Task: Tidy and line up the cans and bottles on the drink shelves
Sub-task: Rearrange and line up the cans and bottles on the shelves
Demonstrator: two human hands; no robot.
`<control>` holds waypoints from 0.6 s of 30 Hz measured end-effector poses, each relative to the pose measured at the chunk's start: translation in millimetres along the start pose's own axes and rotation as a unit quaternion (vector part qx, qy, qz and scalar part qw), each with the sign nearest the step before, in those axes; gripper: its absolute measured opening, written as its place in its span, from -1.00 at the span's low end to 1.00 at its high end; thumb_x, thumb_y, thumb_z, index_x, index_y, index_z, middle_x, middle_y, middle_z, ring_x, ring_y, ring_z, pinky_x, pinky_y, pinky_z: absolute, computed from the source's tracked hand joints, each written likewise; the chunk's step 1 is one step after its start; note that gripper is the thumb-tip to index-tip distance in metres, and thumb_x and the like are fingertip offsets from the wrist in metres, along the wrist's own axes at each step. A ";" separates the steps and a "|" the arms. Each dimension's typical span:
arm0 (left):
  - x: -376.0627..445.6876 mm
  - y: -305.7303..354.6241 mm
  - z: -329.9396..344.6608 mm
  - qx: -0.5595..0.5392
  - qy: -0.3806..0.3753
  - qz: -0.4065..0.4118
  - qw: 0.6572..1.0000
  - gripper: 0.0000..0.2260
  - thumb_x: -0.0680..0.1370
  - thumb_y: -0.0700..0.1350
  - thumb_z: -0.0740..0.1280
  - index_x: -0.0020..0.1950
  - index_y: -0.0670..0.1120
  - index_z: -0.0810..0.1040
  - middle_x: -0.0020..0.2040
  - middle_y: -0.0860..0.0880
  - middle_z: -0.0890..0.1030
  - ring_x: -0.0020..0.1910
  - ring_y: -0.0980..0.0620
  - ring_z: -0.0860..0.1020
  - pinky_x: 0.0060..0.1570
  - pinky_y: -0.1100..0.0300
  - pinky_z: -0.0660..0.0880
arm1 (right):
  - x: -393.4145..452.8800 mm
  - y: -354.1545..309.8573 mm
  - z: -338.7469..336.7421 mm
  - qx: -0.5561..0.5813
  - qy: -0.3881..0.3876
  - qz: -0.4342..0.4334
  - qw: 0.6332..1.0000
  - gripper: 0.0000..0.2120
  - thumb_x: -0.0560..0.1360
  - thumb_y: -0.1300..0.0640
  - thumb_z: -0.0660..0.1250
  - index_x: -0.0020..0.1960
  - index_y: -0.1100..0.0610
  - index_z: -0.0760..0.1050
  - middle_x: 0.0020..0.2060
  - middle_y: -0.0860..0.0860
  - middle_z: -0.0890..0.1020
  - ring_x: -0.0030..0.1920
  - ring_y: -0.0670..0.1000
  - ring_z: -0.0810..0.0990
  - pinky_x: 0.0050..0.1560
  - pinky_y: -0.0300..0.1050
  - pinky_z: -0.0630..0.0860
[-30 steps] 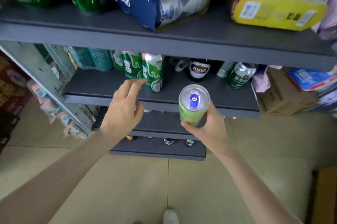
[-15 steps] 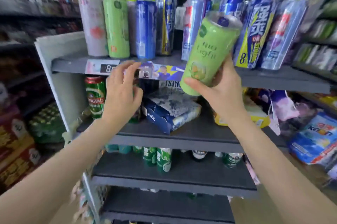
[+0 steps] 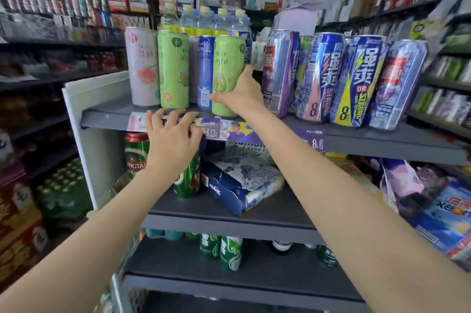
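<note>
A tall light green can (image 3: 227, 68) stands upright on the top grey shelf (image 3: 382, 135), in front of a blue can (image 3: 205, 70). My right hand (image 3: 240, 94) grips its lower right side, thumb across the front. To its left stand another green can (image 3: 173, 69) and a pale pink can (image 3: 142, 65). My left hand (image 3: 172, 142) rests on the shelf's front edge over the price strip, fingers curled on the lip. Several blue and purple cans (image 3: 356, 80) lean to the right of my right hand.
Water bottles (image 3: 204, 19) stand behind the cans. The shelf below holds green beer cans (image 3: 136, 152), a blue multipack (image 3: 242, 180) and packets at the right. A lower shelf carries more green cans (image 3: 224, 251). Other store shelving lines both sides.
My right hand has carried the green can up from waist height and set it on the top shelf. My left hand rose to the shelf edge. The view swung up.
</note>
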State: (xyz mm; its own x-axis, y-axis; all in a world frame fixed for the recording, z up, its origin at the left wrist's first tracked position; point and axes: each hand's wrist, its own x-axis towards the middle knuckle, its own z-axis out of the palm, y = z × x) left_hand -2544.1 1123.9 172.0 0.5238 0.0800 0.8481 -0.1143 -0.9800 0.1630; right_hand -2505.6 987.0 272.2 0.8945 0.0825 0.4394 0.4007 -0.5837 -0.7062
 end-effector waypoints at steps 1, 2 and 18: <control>-0.5 0.6 -0.4 -0.003 0.003 -0.002 1.000 -0.62 0.49 -0.07 0.08 0.07 -0.14 0.63 -0.01 -0.19 0.63 0.07 -0.34 0.47 0.22 -0.33 0.27 | -1.1 -0.7 3.1 -0.012 0.004 -0.007 1.000 -0.06 0.36 0.01 0.50 0.48 0.24 -0.04 0.36 0.18 0.34 0.32 0.17 0.39 0.27 0.04 0.39; -1.1 0.9 -0.3 -0.005 0.004 -0.002 1.000 -0.62 0.49 -0.07 0.08 0.07 -0.14 0.63 -0.01 -0.19 0.63 0.07 -0.34 0.47 0.22 -0.33 0.26 | -2.5 -0.4 5.9 -0.015 0.010 -0.012 1.000 -0.11 0.37 0.01 0.50 0.45 0.24 0.01 0.35 0.18 0.34 0.30 0.17 0.40 0.22 0.02 0.39; 4.9 -5.9 -13.3 -0.035 -0.055 0.006 0.998 -0.52 0.49 0.03 0.03 0.26 -0.17 0.51 0.15 -0.18 0.58 0.17 -0.24 0.44 0.27 -0.14 0.27 | -1.0 -0.6 12.3 0.025 -0.034 -0.025 0.999 -0.16 0.39 -0.02 0.47 0.45 0.21 0.07 0.35 0.16 0.35 0.32 0.13 0.37 0.27 -0.05 0.33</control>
State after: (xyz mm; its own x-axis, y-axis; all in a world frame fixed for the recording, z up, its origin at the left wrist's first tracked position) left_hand -2552.1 1132.5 181.9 0.6109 0.0438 0.7905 -0.1778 -0.9654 0.1909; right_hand -2504.3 997.2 265.4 0.8838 0.1666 0.4372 0.4533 -0.5362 -0.7121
